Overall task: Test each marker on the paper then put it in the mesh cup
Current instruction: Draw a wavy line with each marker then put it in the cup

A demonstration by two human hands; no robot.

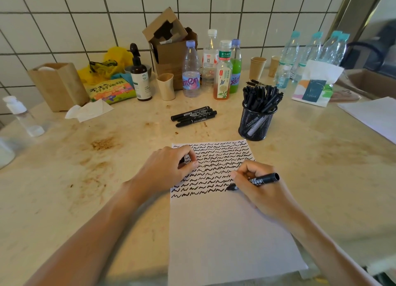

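One sheet of paper (pixel 225 232) lying at the 6 o'clock part of the table (pixel 85 178), upper half filled with rows of black squiggles. Right hand (pixel 257 187) at 4 o'clock of the squiggles, fingers curled round one uncapped black marker (pixel 260 180), tip touching the paper at the end of the lowest row. Left hand (pixel 169 170) resting on the sheet's upper left, fingers curled, pinching something small and dark, perhaps a cap; hard to tell.

One black mesh cup (pixel 256 123) at 1 o'clock of the paper, just beyond its top right corner, packed with many black markers standing upright, too many to count. Loose markers (pixel 194 116) lying side by side at 12 o'clock of the paper, about three or four, well apart from the cup's left. A couple more pens (pixel 255 82) behind the cup.

Along the tiled wall: four bottles (pixel 211 69) grouped at 12 o'clock, several clear water bottles (pixel 310 50) at 2 o'clock, one dark pump bottle (pixel 140 78) at 11 o'clock. Two paper cups (pixel 258 67) at 1 o'clock, one pale cup (pixel 166 86) beside the pump bottle. One open cardboard box (pixel 169 48) holding card inserts. One tissue pack (pixel 315 86) at 2 o'clock.
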